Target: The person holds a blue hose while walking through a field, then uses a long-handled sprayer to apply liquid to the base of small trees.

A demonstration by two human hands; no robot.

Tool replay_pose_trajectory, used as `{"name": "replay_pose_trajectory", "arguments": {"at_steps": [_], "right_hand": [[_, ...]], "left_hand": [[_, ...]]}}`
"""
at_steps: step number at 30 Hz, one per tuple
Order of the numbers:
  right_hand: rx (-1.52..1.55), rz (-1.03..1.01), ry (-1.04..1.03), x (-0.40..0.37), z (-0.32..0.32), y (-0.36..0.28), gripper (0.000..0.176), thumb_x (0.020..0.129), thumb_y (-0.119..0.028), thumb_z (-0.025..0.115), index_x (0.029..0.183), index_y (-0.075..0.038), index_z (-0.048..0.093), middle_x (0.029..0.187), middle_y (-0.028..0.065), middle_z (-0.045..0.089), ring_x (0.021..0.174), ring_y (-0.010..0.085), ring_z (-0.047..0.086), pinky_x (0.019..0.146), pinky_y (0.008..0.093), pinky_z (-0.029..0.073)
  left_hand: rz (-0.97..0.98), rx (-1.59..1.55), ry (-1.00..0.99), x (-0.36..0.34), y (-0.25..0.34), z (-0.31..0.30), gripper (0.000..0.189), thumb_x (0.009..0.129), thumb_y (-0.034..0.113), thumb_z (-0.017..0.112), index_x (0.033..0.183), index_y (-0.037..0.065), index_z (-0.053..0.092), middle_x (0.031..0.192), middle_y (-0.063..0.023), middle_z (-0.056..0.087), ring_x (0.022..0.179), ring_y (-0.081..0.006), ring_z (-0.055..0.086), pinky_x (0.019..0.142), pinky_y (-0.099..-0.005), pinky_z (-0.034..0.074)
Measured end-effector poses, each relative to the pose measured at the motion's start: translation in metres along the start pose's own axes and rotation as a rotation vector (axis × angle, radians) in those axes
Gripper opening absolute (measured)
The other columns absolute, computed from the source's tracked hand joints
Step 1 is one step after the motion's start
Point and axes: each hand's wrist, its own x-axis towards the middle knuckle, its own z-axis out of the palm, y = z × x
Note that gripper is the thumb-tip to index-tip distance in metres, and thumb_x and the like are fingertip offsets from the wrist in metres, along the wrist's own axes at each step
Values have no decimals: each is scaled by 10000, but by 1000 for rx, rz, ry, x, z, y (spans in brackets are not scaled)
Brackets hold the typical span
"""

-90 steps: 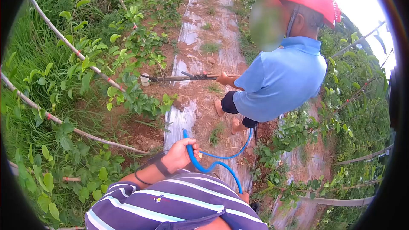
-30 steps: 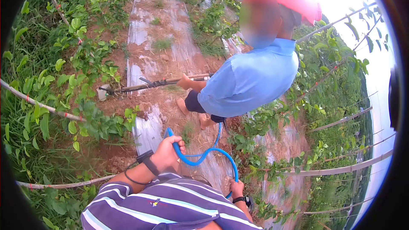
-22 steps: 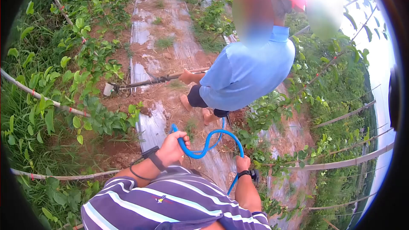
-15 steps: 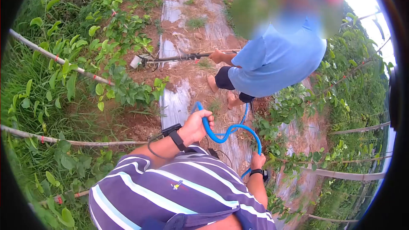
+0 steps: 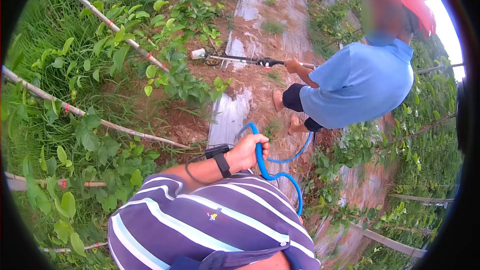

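My left hand, with a black strap and small device at its wrist, is closed around a blue hose. The hose loops up past my fingers, then bends down and right until my striped shirt hides it. Another stretch of it curves across the ground toward a co-worker's feet. My right hand does not show in the current view. Ahead, the co-worker in a blue shirt and red hat grips a long dark pole with a white head at its far left end.
Strips of silvery plastic sheet run along the soil path. Leafy plants and tall grass line the left, with slanting poles among them. More foliage and poles stand at the right.
The view has shifted, so the co-worker and path appear farther right. My left hand still holds the hose, whose bend has changed shape. My right hand, earlier on the hose, has dropped out of sight.
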Motion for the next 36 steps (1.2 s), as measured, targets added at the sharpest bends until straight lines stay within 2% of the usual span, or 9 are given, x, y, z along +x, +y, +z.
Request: {"name": "replay_pose_trajectory", "arguments": {"at_steps": [4,5,7,9,10,11,13,20,36], "right_hand": [[-6,53,-67,-7,-6,-46,271,677,-224,678,660,28,580,547,89,548,507,169,482,556,381,421],[173,31,-109,-1,4,-39,227,685,-189,682,663,13,580,541,80,537,505,157,470,542,365,413],[158,-69,-115,-18,-11,-81,191,692,-149,683,655,10,584,537,93,548,484,161,501,512,350,421],[135,51,-198,-25,-19,-113,200,687,-139,687,643,29,588,532,111,563,474,178,548,486,345,437],[106,-63,-190,-26,-21,-117,235,680,-151,692,632,53,586,535,126,579,474,204,580,476,359,455],[87,-9,-187,1,-1,-82,249,677,-162,699,628,55,586,543,124,585,488,208,581,500,366,456],[-88,-46,-153,14,12,-66,250,673,-168,706,632,49,590,551,121,591,506,210,583,527,368,456],[-27,-12,-231,-10,-7,-124,241,683,-167,711,650,43,598,552,97,583,499,194,562,523,354,442],[10,60,-222,-19,-8,-148,168,714,-122,686,682,26,612,533,73,562,444,156,527,447,320,417]], "left_hand": [[-14,17,15,0,2,2,118,864,160,541,779,79,537,720,-47,559,663,-194,530,653,-346,454],[-4,30,9,0,1,0,118,864,160,541,779,79,537,720,-47,559,663,-194,530,653,-346,454],[-23,6,7,5,6,-1,121,862,161,542,773,80,535,718,-48,560,662,-195,531,648,-351,450],[25,7,-10,2,12,4,122,858,160,541,761,85,533,709,-53,555,662,-201,531,649,-356,442],[36,14,-3,2,16,5,126,859,161,540,759,85,530,710,-53,552,666,-200,529,654,-355,443],[40,17,12,1,17,5,130,859,162,538,756,84,527,710,-53,549,669,-200,526,658,-355,443],[26,-22,-9,6,22,-2,127,860,150,538,762,69,537,710,-60,555,661,-200,527,646,-346,452],[54,-10,28,16,30,5,114,869,143,533,785,66,535,728,-64,559,674,-204,528,660,-339,456],[-93,37,19,83,57,20,114,860,150,564,782,67,558,716,-61,578,647,-197,558,604,-342,458]]}}
